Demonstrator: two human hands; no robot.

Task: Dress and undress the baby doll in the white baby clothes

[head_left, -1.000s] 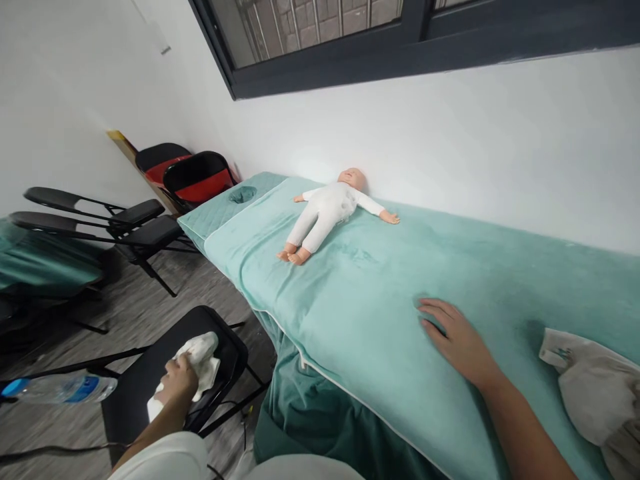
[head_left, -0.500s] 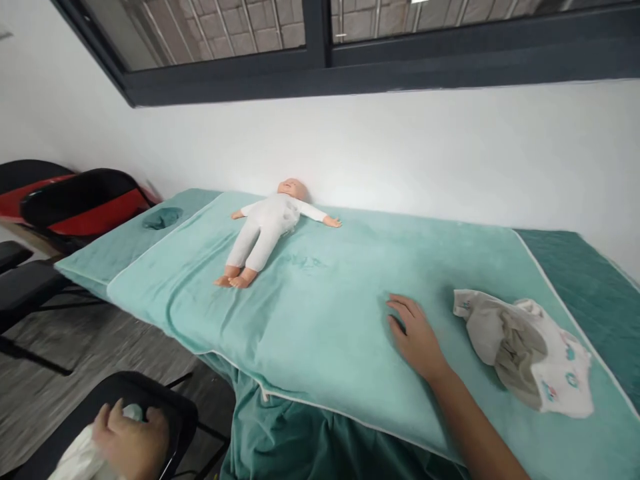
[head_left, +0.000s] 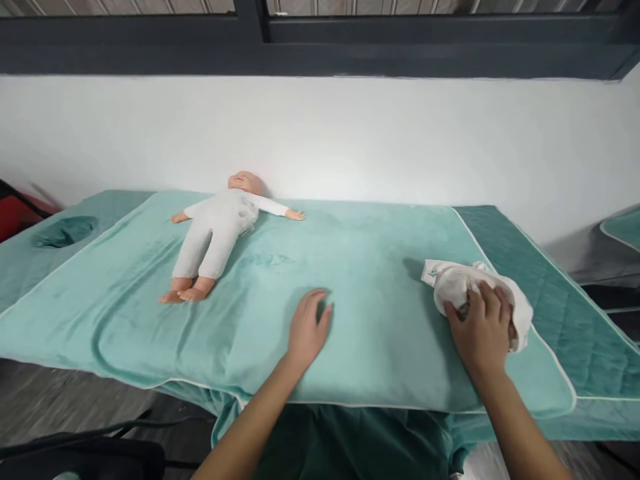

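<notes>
My right hand (head_left: 483, 327) is closed on a bunched white cloth garment (head_left: 517, 310), which lies near the right end of the light green cover. Its fingers press into the folds, and part of the garment is hidden under them. Over the middle of the cover is my left hand (head_left: 309, 327), holding nothing, with its thumb apart from its loosely curved fingers. A baby doll (head_left: 220, 220) in a white suit lies on its back left of my left hand. The doll's head is by the wall, its arms are spread, and its bare feet point toward the front.
The light green cover (head_left: 360, 267) lies over a darker green bed (head_left: 535, 280) against a white wall (head_left: 350, 140). A face hole (head_left: 67, 231) shows at the bed's left end. A black chair (head_left: 90, 460) stands at the lower left. A dark window frame (head_left: 400, 50) runs above.
My view has turned right. My right hand has moved onto the garment and gripped it. The hand over the chair is gone from there, and my left hand is now over the cover.
</notes>
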